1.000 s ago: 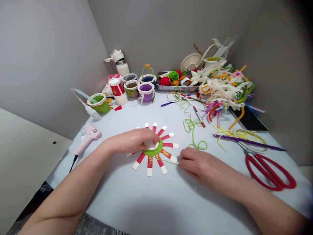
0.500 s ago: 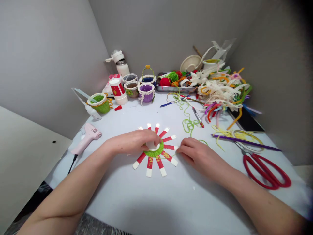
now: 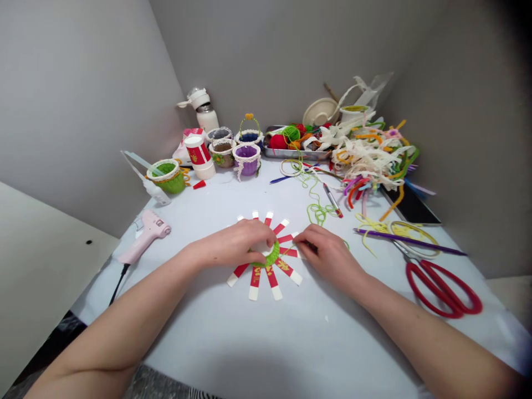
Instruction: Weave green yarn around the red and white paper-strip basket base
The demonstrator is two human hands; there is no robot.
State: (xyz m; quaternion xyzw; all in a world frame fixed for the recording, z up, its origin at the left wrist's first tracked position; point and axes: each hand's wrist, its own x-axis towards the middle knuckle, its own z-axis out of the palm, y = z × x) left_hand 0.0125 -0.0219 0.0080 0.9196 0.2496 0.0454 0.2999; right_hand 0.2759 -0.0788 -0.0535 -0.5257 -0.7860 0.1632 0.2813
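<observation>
A paper cup point(image 3: 273, 285), slit into red and white strips, lies splayed out like a sun on the white table. Green yarn point(image 3: 272, 258) is woven in a ring around its round base. My left hand point(image 3: 235, 244) grips the cup at the base, thumb and fingers bent over the ring and hiding its left side. At the right, my right hand point(image 3: 328, 254) pinches the yarn strand close to the strip tips. From there the strand runs back to the ring, and loose yarn lies curled beyond the hand.
On the left lie a pink glue gun point(image 3: 145, 235) and a green basket point(image 3: 168, 177). Small baskets point(image 3: 247, 160) and a yarn tray point(image 3: 297, 154) stand at the back. Red-handled scissors point(image 3: 443, 288), purple sticks point(image 3: 409, 241) and a heap of trimmings point(image 3: 374, 158) are on the right.
My right hand has moved slightly left and up, its fingertips now nearer the upper right strips. The left thumb has shifted inward over the base. The whole view has shifted a little.
</observation>
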